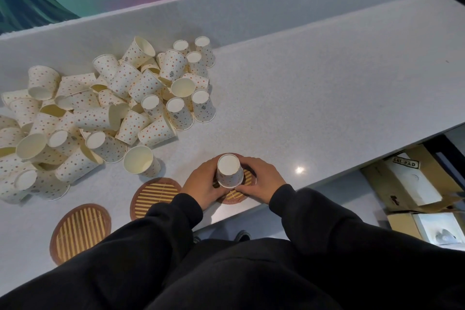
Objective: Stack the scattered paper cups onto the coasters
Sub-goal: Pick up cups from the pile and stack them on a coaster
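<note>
Left hand (204, 185) and right hand (263, 181) wrap fingers (249, 161) round an upside-down cup (229, 171) on a coaster (247, 175); pile (105, 113) at 10 o'clock.

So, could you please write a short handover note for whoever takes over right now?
Left hand: grips the cup from its left.
Right hand: grips the same cup from its right.
Cup: bottom up on the right coaster, near the counter edge.
Middle coaster and left coaster: nothing on them.
Pile of loose cups: on the counter, far left.
Done: one cup set on a coaster, not yet let go.
Left: stack the pile onto the coasters.
</note>
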{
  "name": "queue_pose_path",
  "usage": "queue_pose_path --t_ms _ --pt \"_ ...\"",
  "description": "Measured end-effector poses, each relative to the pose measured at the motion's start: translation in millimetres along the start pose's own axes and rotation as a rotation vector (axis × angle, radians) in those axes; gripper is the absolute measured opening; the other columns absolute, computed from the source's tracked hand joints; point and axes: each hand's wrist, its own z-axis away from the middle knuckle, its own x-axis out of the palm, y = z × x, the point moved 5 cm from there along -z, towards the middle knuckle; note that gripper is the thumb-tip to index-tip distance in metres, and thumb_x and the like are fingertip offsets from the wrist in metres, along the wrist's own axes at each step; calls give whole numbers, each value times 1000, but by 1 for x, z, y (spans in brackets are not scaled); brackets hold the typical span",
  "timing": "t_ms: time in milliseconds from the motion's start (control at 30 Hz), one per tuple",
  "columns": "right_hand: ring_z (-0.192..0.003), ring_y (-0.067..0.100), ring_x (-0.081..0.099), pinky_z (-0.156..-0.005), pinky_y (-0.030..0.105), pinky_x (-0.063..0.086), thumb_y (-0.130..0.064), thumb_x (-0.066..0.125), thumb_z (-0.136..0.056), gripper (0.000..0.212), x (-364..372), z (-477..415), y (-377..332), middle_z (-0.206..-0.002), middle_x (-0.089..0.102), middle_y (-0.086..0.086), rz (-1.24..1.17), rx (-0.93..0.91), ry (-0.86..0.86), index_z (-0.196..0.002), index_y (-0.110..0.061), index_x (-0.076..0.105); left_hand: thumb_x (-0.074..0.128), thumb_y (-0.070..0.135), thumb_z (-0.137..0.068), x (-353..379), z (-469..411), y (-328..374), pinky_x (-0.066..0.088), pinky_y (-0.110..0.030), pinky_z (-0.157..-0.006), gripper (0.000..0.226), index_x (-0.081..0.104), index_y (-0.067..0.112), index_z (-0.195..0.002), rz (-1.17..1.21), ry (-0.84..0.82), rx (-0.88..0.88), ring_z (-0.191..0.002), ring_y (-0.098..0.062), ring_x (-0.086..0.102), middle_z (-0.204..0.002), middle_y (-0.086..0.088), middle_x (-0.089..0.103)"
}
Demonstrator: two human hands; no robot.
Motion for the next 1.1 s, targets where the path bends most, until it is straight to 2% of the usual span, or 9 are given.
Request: queue_pose_path --t_ms 133,400,533,600,667,767,833,933,1100 --pt "-125 11 56 -110 35 45 -45 86 -79 73 1 -1 1 -140 63 -9 13 10 -5 -143 -33 54 85 35 -81 -1 0 3 33 -23 -104 76 47 28 -146 -12 4 -17 -130 -20 53 -145 1 58" --pt "-125 11 55 -110 35 45 -45 87 -78 74 1 -3 2 -140 61 -9 21 19 -34 -143 -34 53 86 35 -80 -1 0 1 37 -26 -105 76 48 29 -145 -6 -8 -62 -129 -20 55 -143 2 59" --pt "-119 4 53 -108 26 43 -28 88 -78 75 -4 -4 -2 -138 60 -11 -42 27 -98 -139 -42 48 83 26 -81 -3 1 1 36 -25 -105 76 45 32 -147 -15 -23 -68 -131 -21 54 -145 3 57" --pt "-117 7 58 -105 25 46 -19 82 -81 71 -10 -6 1 -135 63 -7 -67 57 -123 -141 -36 49 77 19 -85 -7 3 5 33 -24 -107 73 43 32 -149 -45 -26 -45 -134 -20 50 -149 3 52" --pt "-108 13 64 -97 25 52 -12 75 -84 65 -19 -14 1 -125 66 -2 -65 83 -123 -142 -29 50 71 15 -89 -24 9 6 37 -27 -110 70 41 31 -150 -82 13 -20 -133 -18 50 -150 2 49" --pt "-94 15 67 -81 15 50 -1 65 -87 51 -42 -35 -5 -111 68 0 -114 110 -34 -131 -26 59 67 23 -95 -63 20 7 46 -25 -102 53 48 35 -143 -102 170 17 -117 -4 53 -140 12 53" --pt "-92 14 67 -81 20 52 -5 71 -86 44 -57 -58 -18 -107 69 0 -166 127 44 -124 -25 63 68 26 -94 -96 28 7 46 -27 -99 45 55 33 -136 -106 326 39 -113 -3 52 -133 14 55" --pt "-102 11 65 -91 23 52 -24 82 -86 48 -67 -100 -46 -115 67 -6 -127 77 79 -128 -26 60 71 28 -90 -136 36 -4 41 -35 -106 45 58 28 -134 -184 455 23 -125 -16 50 -137 5 57" --pt "-116 17 57 -94 29 47 -31 87 -80 74 -57 -161 -83 -132 58 -3 -96 44 77 -142 -23 47 75 42 -83 -158 37 -37 36 -47 -114 72 44 32 -147 -446 255 -130 -141 -28 37 -156 -4 41"
